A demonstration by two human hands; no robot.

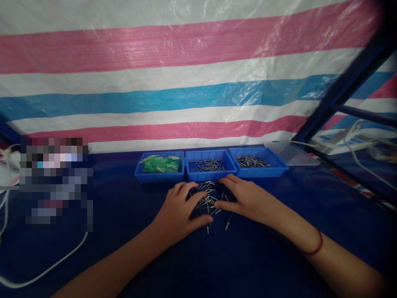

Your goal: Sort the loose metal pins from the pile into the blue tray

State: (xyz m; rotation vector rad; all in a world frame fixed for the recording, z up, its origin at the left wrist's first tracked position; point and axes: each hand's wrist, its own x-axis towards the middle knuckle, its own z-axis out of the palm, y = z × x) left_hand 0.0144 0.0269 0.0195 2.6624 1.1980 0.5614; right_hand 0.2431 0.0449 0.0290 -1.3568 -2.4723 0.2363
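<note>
A loose pile of blind rivets (208, 200), thin metal pins with thicker ends, lies on the dark blue tabletop between my hands. At the pile's left side is my left hand (178, 211), its fingers apart and curved over the rivets, the thumb near a rivet at the front. My right hand (249, 198) curves around the right side, thumb and fingers apart, touching the pile's edge. Just behind stands a blue bin (211, 174) with more rivets scattered inside. Some fingertips are partly hidden, and I see nothing gripped in either hand.
Left of the middle bin is a blue bin (159, 178) of green plastic packets; at right, another blue bin (263, 172) holds rivets. A clear plastic lid (296, 155) lies beyond. White cable (43, 273) runs along the left. Striped sheeting (155, 99) hangs behind.
</note>
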